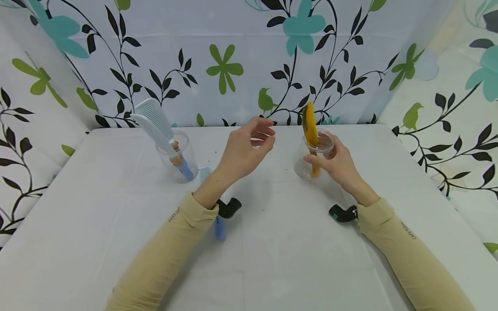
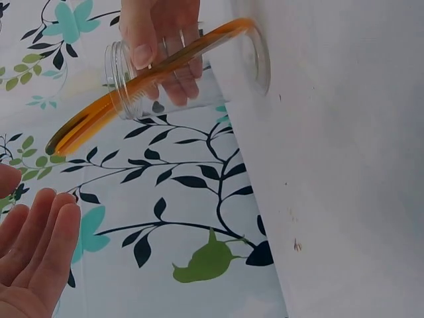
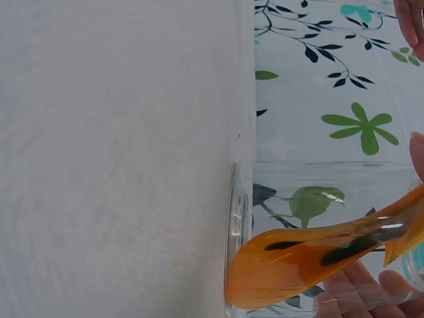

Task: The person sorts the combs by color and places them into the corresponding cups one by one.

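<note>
My right hand (image 1: 342,166) grips a clear jar (image 3: 298,165) that stands on the table, with the thumb and fingers around its side. An orange comb (image 1: 310,125) leans inside this jar, its upper end sticking out past the rim. My left hand (image 1: 249,144) is held in the air to the left of the jar, fingers loosely bent and holding nothing. In the left wrist view, the left hand's fingers (image 2: 50,245) are apart from the orange comb's tip.
A second clear jar (image 1: 188,149) at the left holds a pale comb (image 1: 155,123) and a blue handle with brown parts. Beneath my left forearm lies a blue comb (image 1: 219,229), partly hidden. Patterned cloth (image 1: 233,26) hangs behind the white table (image 1: 280,259).
</note>
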`<state>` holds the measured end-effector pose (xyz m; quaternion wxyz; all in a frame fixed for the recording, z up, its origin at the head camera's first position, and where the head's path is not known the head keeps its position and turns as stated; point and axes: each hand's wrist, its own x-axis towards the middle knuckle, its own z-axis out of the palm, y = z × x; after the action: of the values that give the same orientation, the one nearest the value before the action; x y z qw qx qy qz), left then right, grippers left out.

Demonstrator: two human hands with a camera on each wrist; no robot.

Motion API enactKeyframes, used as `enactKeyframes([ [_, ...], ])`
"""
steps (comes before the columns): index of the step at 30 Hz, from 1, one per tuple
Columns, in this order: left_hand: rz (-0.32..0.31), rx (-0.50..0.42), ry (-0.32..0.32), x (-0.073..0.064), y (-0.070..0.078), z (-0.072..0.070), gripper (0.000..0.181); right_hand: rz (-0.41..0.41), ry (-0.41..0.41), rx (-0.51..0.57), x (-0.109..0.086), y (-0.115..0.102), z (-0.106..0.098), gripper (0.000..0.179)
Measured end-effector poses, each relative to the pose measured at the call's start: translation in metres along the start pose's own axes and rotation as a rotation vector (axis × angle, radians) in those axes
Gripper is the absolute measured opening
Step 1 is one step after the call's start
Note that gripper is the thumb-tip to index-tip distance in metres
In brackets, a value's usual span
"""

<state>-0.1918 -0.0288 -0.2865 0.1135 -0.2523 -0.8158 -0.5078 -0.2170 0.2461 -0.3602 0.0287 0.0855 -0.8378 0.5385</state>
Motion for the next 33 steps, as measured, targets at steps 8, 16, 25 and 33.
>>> enactKeyframes([
  [8,0.035,0.028,0.072,-0.009,-0.008,-0.026,0.032,-0.008,-0.005,0.019,0.001,0.0,0.001,0.078],
  [16,0.082,0.111,0.211,-0.027,-0.017,-0.069,0.027,-0.02,0.0,-0.001,0.002,0.002,0.0,0.078],
  [25,0.021,0.195,0.234,-0.049,-0.027,-0.103,0.023,-0.008,-0.002,0.003,0.001,0.004,0.0,0.079],
  [33,-0.053,0.254,0.157,-0.066,-0.032,-0.128,0.018,-0.014,0.002,0.001,0.002,0.004,0.0,0.078],
])
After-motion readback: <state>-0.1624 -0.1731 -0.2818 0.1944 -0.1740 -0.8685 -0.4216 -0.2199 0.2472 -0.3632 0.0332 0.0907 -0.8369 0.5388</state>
